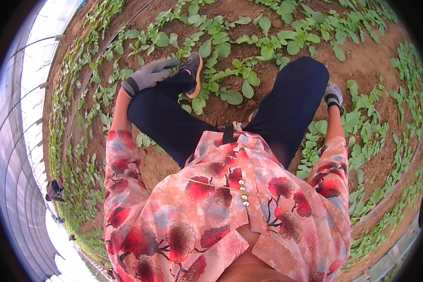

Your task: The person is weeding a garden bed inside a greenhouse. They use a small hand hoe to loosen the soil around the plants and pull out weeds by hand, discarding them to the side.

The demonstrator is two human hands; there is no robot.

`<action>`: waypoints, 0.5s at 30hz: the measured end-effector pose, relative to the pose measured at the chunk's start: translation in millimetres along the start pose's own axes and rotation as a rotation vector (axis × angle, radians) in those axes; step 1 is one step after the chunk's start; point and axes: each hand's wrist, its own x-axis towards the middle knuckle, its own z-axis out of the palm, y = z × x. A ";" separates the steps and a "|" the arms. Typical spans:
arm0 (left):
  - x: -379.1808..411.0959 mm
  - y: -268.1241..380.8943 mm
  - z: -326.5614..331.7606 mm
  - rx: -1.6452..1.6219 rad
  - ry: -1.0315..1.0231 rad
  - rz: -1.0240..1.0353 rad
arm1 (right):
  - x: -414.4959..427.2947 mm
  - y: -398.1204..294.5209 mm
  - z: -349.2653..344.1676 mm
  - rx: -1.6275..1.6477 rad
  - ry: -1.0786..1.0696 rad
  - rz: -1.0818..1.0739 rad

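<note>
My left hand [152,74], in a grey work glove with a dark cuff, rests palm down over my left knee [162,105]. Its fingers stretch towards my dark shoe [193,74] and hold nothing that I can see. Down beside the outer side of my right knee [303,81] is my right hand [333,94], also gloved. The knee covers part of it, so its fingers are hidden. Lobed leafy green plants [248,75], apparently a brassica crop, grow in brown soil [232,112] between my legs. More leafy plants [352,120] stand close to my right hand.
Rows of the same crop [268,42] run ahead and to both sides. A thin dark line, perhaps an irrigation hose [107,46], crosses the soil at left. Beyond it rises the greenhouse's plastic film wall [17,105] with hoops. Another person [54,190] is far off at left.
</note>
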 end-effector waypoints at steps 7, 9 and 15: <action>49.7 -7.9 -5.3 -0.034 -0.093 0.049 | 3.8 -5.8 6.6 -0.066 0.042 0.015; 55.1 -0.7 -2.9 -0.084 -0.140 0.152 | -2.3 -1.9 1.9 -0.003 0.056 0.007; 76.5 -20.7 -8.3 -0.002 -0.117 0.080 | -3.1 -2.8 -2.2 0.003 0.058 0.010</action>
